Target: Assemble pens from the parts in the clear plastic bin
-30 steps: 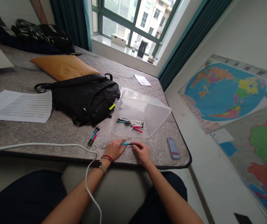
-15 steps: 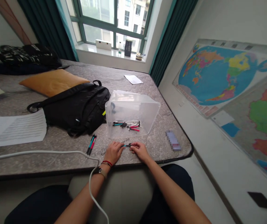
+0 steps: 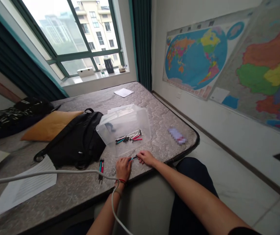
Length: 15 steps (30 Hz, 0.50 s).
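Between my two hands is a slim dark pen with a blue part (image 3: 133, 158), just above or on the mattress near its front edge. My left hand (image 3: 123, 169) closes on the blue end. Fingers of my right hand (image 3: 145, 158) pinch the dark end. Beyond them a clear plastic box (image 3: 143, 122) lies with its open side toward me, and several pens and pen parts (image 3: 129, 137) are inside it. Left of my left hand, a few pens (image 3: 101, 170), teal and red with black, lie side by side on the mattress.
A white cable (image 3: 81, 171) crosses in front of my left wrist. Left of the box lie a black backpack (image 3: 78, 140), printed paper (image 3: 29, 186) and an orange cushion (image 3: 49, 125). A blurred-out pale object (image 3: 177, 135) lies right on the mattress (image 3: 159, 120); a white sheet (image 3: 123, 92) lies farther back.
The camera view has turned right and tilted, so everything sits differently in the frame. Both hands still hold the pen near the same spot on the mattress.
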### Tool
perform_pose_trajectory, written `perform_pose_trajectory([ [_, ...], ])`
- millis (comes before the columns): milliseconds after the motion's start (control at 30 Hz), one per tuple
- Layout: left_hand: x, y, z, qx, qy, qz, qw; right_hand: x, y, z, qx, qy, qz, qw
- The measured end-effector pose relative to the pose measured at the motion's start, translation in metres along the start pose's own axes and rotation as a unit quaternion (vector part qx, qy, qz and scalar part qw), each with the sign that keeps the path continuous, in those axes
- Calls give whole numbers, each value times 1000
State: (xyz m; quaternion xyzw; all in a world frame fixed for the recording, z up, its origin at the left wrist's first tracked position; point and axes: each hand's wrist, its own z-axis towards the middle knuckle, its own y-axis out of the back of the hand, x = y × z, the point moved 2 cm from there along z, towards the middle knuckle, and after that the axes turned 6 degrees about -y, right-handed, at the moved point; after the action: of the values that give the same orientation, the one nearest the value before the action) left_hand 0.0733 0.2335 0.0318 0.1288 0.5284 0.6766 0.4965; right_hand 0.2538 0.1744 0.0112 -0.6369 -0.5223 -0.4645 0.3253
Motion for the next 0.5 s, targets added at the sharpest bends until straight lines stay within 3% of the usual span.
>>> perform_pose_trajectory([
  [300,-6,0,0,12,-22,22,999,1,2,-4,32,5,64,997],
  [500,-8,0,-1,-1,-20,33,999,1,0,-4,22,29,38,999],
])
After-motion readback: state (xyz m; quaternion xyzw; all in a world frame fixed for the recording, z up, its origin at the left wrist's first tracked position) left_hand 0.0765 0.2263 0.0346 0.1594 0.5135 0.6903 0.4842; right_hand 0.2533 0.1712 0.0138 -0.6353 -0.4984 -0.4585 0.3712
